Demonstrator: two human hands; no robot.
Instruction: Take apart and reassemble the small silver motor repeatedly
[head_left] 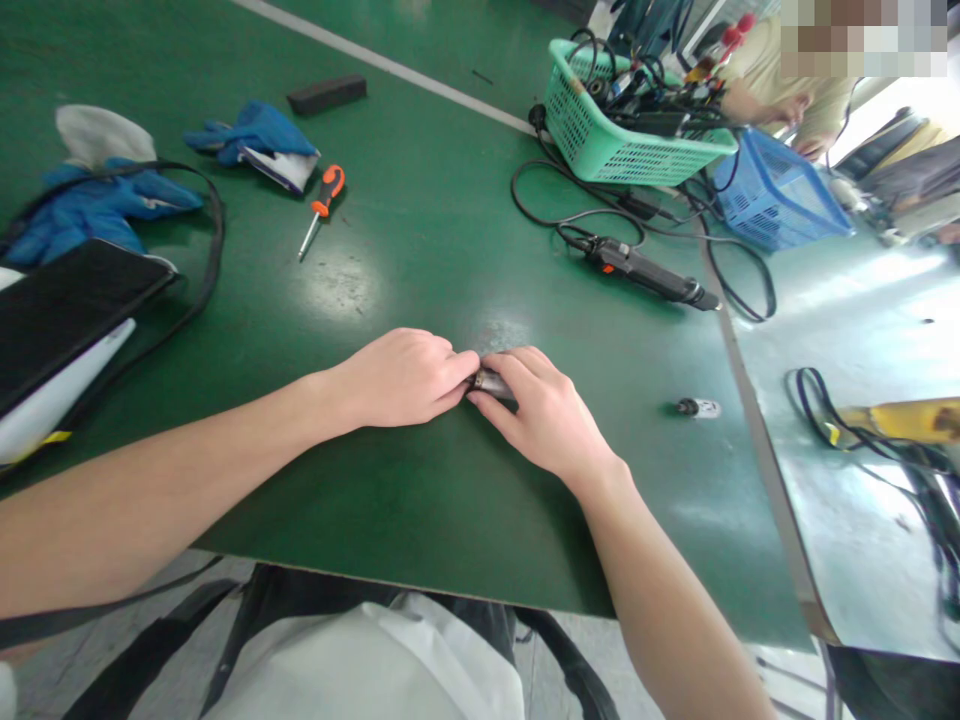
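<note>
While both forearms reached in over the green table, a metal cylinder lay between the hands near the centre of view. Right hand: thumb and fingers clamped around the cylinder. Left hand: fingers curled together at its dark end, at nine o'clock; tips hidden, so could not tell whether they pinched or merely touched it. Risk, as judged: the slim, seemingly smooth cylinder might slip or twist if the right grip slackened or the hands pulled off-axis; once dropped, it could roll to the table edge at six o'clock. The small black-and-light piece at three o'clock, also round, might roll if the right arm brushed it. Orange-handled screwdriver lay between ten and eleven o'clock; corded power driver at two. Writing: no brand or label legible; markings on the small piece too small to read.
</note>
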